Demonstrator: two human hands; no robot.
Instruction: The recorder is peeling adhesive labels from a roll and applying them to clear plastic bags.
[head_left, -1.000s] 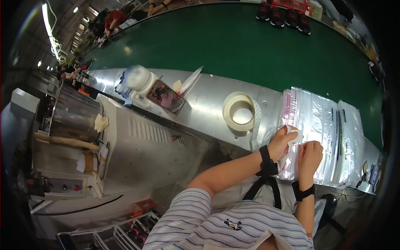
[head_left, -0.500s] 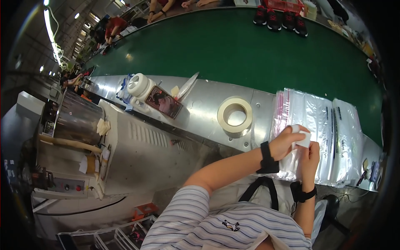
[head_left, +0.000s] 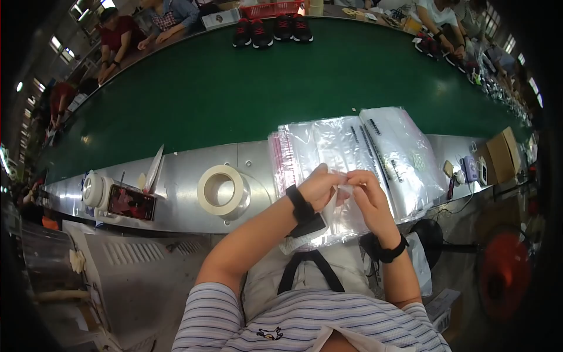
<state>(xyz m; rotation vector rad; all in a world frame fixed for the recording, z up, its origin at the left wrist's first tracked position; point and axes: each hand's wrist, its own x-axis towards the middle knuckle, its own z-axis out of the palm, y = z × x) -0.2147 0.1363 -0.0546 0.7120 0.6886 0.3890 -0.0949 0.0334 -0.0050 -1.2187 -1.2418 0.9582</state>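
My left hand (head_left: 318, 188) and my right hand (head_left: 370, 198) meet above a stack of clear plastic bags (head_left: 325, 132). Between their fingertips is a small, thin whitish piece (head_left: 345, 189), like a strip of film or tape; its exact kind is unclear. The fingers of both hands are closed in a pinch on it. Pink edging lines the left side of the bags. A second pile of clear bags (head_left: 404, 158) with dark and green print lies right beside the first. Left of the bags, a big roll of cream tape (head_left: 206, 190) rests on the metal ledge.
A phone (head_left: 132, 203) leans against a white jar (head_left: 94, 189), with a pointed blade-like thing (head_left: 155, 167) nearby. Beyond the ledge runs a green belt (head_left: 193, 94) carrying black-red shoes (head_left: 253, 34). A cardboard box (head_left: 502, 155) stands at right. Co-workers sit across the belt.
My view has swung to the right, so the bags, tape roll and phone appear further left. The piece between my fingers, white and folded before, now looks thinner and more see-through.
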